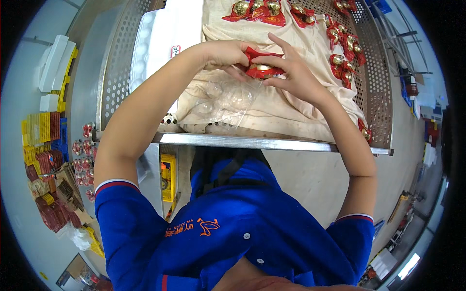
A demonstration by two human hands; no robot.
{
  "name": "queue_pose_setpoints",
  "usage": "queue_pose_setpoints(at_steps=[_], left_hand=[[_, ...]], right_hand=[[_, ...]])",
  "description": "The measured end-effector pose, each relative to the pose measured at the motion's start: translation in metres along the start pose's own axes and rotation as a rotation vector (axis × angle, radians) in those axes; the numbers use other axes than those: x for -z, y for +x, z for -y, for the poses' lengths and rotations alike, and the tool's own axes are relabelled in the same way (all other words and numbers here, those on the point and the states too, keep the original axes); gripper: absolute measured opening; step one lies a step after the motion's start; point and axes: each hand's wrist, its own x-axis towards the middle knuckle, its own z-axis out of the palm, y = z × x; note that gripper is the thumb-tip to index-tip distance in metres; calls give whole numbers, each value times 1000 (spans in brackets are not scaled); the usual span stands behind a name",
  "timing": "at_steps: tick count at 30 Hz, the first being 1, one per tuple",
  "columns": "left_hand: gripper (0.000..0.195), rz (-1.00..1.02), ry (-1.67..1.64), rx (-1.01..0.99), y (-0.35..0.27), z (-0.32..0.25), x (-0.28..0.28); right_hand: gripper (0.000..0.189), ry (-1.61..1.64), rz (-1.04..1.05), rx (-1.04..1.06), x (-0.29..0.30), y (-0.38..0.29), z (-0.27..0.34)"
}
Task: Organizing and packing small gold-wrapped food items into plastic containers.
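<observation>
Between my two hands is a red and gold plastic packet (265, 71) with a rounded gold form showing on it. My left hand (227, 58) grips its left end with the fingertips. On the other side, the fingers of my right hand (295, 69) pinch its top and right edge, the index finger raised. Just below the packet, a clear plastic tray with round cups (225, 103) lies on the cream cloth (291, 116). More red and gold packets (256, 9) lie on the cloth beyond my hands, and others (342, 40) at the right.
A perforated metal table (376, 91) with a raised steel front rim (247, 141) holds the cloth. White and clear plastic trays (156, 43) are stacked at its left. One red packet (364, 131) lies at the front right corner. Red packets (83, 160) stand further left, near plastic crates (40, 127).
</observation>
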Motion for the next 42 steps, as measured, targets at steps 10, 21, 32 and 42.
queue_pose_setpoints(at_steps=[10, 21, 32, 42], left_hand=[[34, -291, 748, -64, -13, -3, 22], [29, -77, 1411, 18, -30, 64, -16], [17, -394, 1360, -280, -15, 74, -10], [42, -196, 989, -37, -34, 17, -30]], right_hand=[[56, 340, 259, -51, 18, 7, 9], [42, 26, 492, 219, -32, 7, 48], [29, 359, 638, -156, -31, 6, 31], [36, 301, 617, -307, -33, 24, 49]])
